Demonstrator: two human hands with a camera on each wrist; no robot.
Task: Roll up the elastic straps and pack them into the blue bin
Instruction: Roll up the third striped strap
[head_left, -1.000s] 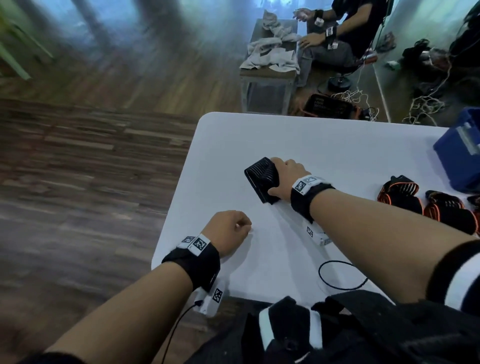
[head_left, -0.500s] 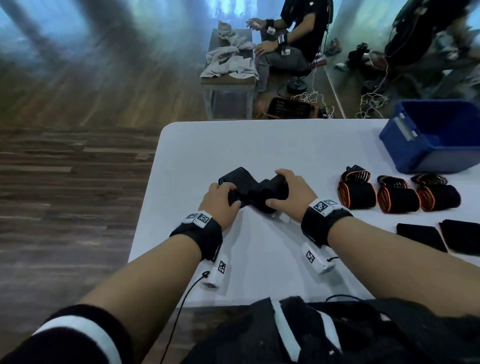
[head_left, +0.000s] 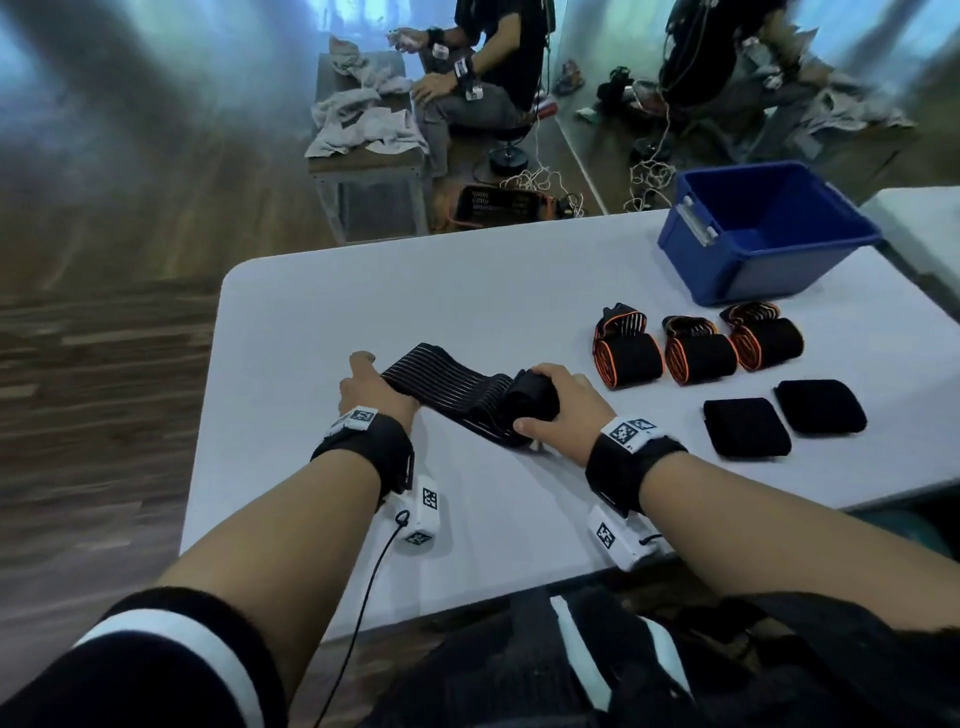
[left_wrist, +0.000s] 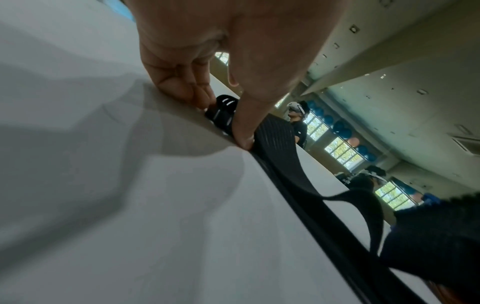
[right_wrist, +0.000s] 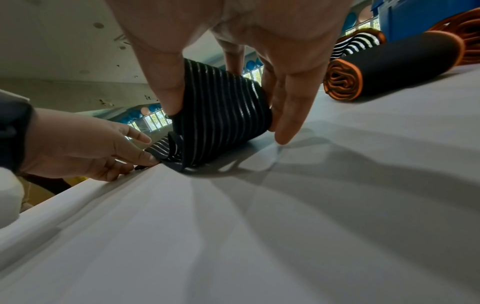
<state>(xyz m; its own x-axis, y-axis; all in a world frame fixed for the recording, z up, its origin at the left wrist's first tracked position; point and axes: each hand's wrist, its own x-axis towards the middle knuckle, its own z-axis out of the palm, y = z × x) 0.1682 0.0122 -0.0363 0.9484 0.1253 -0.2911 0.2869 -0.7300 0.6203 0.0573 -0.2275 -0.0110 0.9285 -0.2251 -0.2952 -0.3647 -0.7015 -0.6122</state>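
Observation:
A black striped elastic strap (head_left: 452, 384) lies stretched flat across the white table (head_left: 363, 301) between my hands. My left hand (head_left: 382, 384) pinches its loose left end against the table, thumb (left_wrist: 242, 127) on the strap. My right hand (head_left: 540, 402) curls over the rolled-up right part of the strap (right_wrist: 228, 123), thumb on one side and fingers on the other. The blue bin (head_left: 691, 244) stands at the far right with nothing visible inside it. Three orange-edged rolled straps (head_left: 698, 358) lie in a row in front of it, with two plain black straps (head_left: 745, 428) nearer me.
The table's left edge (head_left: 208, 415) is close to my left hand, with wooden floor beyond. A thin black cable (head_left: 363, 587) hangs over the front edge. Far behind, a seated person (head_left: 493, 62) works at a small table with grey cloths, and cables lie on the floor.
The strap was bunched between both hands half a second ago. My left hand has since drawn its end out to the left, so it lies flat. The right hand keeps the roll.

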